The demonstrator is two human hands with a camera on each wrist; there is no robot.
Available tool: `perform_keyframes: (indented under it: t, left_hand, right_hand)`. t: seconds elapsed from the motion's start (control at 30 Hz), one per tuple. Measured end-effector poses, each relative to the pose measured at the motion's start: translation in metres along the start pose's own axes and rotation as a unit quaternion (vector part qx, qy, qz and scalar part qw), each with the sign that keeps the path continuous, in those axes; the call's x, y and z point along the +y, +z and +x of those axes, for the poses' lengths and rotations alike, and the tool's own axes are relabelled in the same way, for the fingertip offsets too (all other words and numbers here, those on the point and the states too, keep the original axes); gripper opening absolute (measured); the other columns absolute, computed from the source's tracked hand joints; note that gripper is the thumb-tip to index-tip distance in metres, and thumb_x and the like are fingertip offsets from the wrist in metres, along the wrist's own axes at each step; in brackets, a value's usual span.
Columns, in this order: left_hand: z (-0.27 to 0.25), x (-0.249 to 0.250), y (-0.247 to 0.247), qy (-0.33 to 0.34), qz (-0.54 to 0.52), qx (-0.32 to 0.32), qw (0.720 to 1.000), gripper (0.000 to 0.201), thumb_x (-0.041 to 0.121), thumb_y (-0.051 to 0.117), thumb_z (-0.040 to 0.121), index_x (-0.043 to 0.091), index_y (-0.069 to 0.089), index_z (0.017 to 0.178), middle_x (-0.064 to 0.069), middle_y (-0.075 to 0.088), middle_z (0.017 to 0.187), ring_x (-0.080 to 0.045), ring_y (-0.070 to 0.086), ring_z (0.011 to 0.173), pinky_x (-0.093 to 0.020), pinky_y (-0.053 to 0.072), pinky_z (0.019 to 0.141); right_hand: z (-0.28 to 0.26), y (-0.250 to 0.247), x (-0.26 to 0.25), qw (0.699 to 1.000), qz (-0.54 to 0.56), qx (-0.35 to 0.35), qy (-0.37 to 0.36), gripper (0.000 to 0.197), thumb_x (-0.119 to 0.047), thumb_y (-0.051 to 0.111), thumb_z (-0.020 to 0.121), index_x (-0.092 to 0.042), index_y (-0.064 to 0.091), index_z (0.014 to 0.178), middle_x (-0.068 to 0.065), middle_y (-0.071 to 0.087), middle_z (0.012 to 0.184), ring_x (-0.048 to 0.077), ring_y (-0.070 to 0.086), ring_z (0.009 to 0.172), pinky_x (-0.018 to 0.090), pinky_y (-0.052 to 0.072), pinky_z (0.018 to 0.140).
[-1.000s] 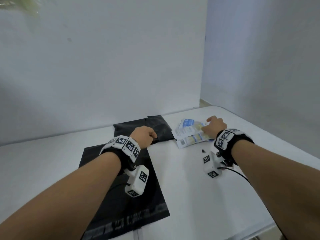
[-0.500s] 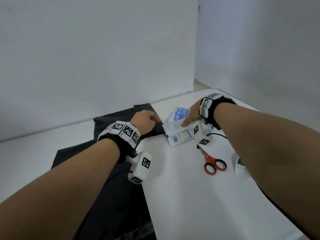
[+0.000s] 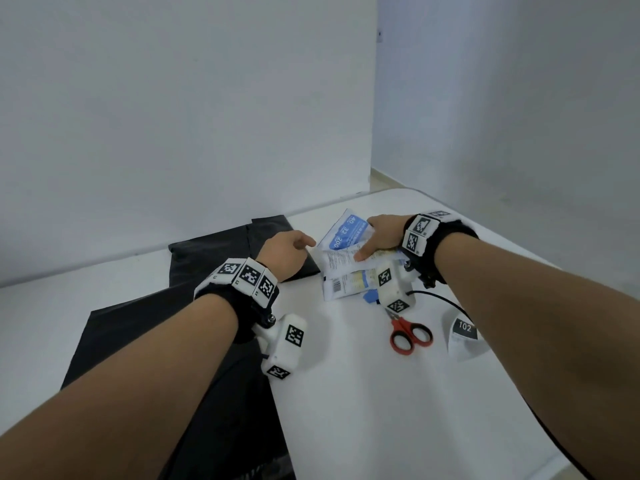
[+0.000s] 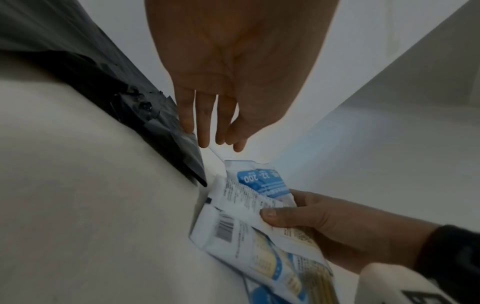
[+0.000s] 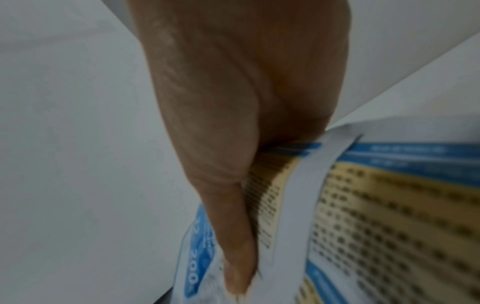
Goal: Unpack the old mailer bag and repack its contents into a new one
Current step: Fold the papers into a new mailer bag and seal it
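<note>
Two black mailer bags lie on the white table. The far bag shows a ragged cut edge in the left wrist view. The near bag lies flat under my left forearm. A small stack of white and blue packets lies just right of the far bag. My right hand grips the upper packets, thumb on top, and tilts them up off the lowest one. My left hand hovers at the far bag's corner, fingers straight and holding nothing.
Red-handled scissors lie on the table near the packets, under my right forearm. A white label with a dark "102" patch sits to their right. White walls close in the back and right.
My left hand has uncurled from a fist on the far bag to straight fingers by the packets. My right hand now grips the upper packets and lifts them. The head view dropped.
</note>
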State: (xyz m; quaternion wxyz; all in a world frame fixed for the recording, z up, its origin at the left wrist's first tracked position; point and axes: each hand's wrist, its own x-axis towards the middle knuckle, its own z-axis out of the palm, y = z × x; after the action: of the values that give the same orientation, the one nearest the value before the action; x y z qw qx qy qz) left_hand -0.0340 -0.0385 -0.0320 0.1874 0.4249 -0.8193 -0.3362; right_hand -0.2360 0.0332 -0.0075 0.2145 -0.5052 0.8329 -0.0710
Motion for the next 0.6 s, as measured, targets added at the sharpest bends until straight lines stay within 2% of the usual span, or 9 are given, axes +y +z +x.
perform_keyframes:
  t: [0.07,0.17,0.23,0.3,0.4,0.47,0.5,0.53,0.6]
  left_hand:
    - [-0.002,-0.001,0.000,-0.010,-0.035,-0.006,0.999,0.034,0.003,0.049,0.087,0.016,0.061,0.116,-0.005,0.063,0.121,-0.024,0.058,0.115,-0.038,0.045,0.103]
    - [-0.007,0.002,-0.001,-0.026,-0.082,-0.006,0.996,0.047,0.005,0.053,0.087,0.016,0.047,0.132,0.003,0.056,0.110,-0.028,0.057,0.114,-0.045,0.045,0.103]
    - [-0.009,0.006,-0.001,-0.034,-0.111,-0.004,0.993,0.057,0.005,0.054,0.087,0.016,0.036,0.140,0.011,0.048,0.096,-0.029,0.055,0.116,-0.046,0.045,0.103]
    - [-0.013,0.011,0.002,-0.050,-0.137,-0.009,0.989,0.066,0.005,0.056,0.086,0.017,0.028,0.145,0.008,0.046,0.095,-0.031,0.057,0.111,-0.046,0.047,0.101]
    - [-0.020,0.010,0.011,-0.082,-0.165,-0.039,0.982,0.083,0.004,0.060,0.082,0.024,0.015,0.149,-0.003,0.049,0.108,-0.031,0.060,0.094,-0.044,0.053,0.090]
    - [-0.020,0.004,0.020,-0.087,-0.171,-0.058,0.980,0.093,0.004,0.063,0.076,0.032,0.011,0.148,-0.008,0.054,0.117,-0.031,0.060,0.094,-0.041,0.052,0.084]
    - [-0.021,0.004,0.022,-0.085,-0.165,-0.063,0.981,0.093,0.003,0.063,0.073,0.033,0.014,0.147,-0.012,0.056,0.121,-0.031,0.061,0.096,-0.041,0.053,0.085]
    - [-0.021,0.004,0.023,-0.084,-0.161,-0.066,0.981,0.091,0.001,0.062,0.073,0.032,0.017,0.146,-0.016,0.057,0.123,-0.032,0.061,0.101,-0.043,0.054,0.089]
    - [-0.022,0.009,0.022,-0.086,-0.166,-0.069,0.980,0.082,-0.003,0.063,0.077,0.020,0.023,0.145,-0.016,0.058,0.125,-0.031,0.060,0.107,-0.045,0.052,0.094]
  right_hand:
    - [-0.006,-0.002,0.000,0.998,0.030,0.050,-0.002,0.077,-0.039,0.080,0.068,-0.011,0.046,0.132,0.008,0.055,0.131,0.027,0.054,0.116,0.035,0.045,0.098]
    - [-0.020,-0.011,-0.005,0.980,0.095,0.171,-0.033,0.065,-0.031,0.079,0.071,-0.013,0.046,0.123,0.010,0.061,0.119,0.027,0.059,0.102,0.034,0.049,0.085]
    - [-0.031,-0.019,-0.012,0.968,0.104,0.222,-0.063,0.069,-0.032,0.078,0.070,-0.019,0.040,0.127,0.007,0.062,0.116,0.026,0.061,0.098,0.040,0.053,0.086]
    - [-0.040,-0.020,-0.019,0.971,0.051,0.217,-0.081,0.076,-0.031,0.074,0.073,-0.024,0.032,0.136,0.006,0.060,0.121,0.028,0.060,0.104,0.044,0.050,0.091]
    - [-0.048,-0.007,-0.024,0.985,-0.046,0.148,-0.073,0.081,-0.034,0.071,0.078,-0.020,0.025,0.143,0.012,0.057,0.125,0.031,0.058,0.109,0.041,0.050,0.091]
    - [-0.050,0.003,-0.024,0.990,-0.067,0.101,-0.071,0.084,-0.036,0.073,0.078,-0.017,0.025,0.144,0.013,0.055,0.128,0.031,0.056,0.113,0.037,0.049,0.088]
    - [-0.051,0.005,-0.024,0.991,-0.069,0.090,-0.076,0.083,-0.035,0.074,0.077,-0.018,0.028,0.143,0.012,0.055,0.129,0.030,0.056,0.113,0.036,0.047,0.086]
    - [-0.052,0.006,-0.026,0.990,-0.068,0.087,-0.082,0.080,-0.033,0.075,0.077,-0.019,0.031,0.142,0.011,0.055,0.129,0.030,0.056,0.113,0.035,0.046,0.085]
    - [-0.054,0.005,-0.031,0.988,-0.077,0.099,-0.094,0.074,-0.030,0.074,0.078,-0.021,0.035,0.140,0.009,0.056,0.128,0.029,0.057,0.111,0.034,0.045,0.082]
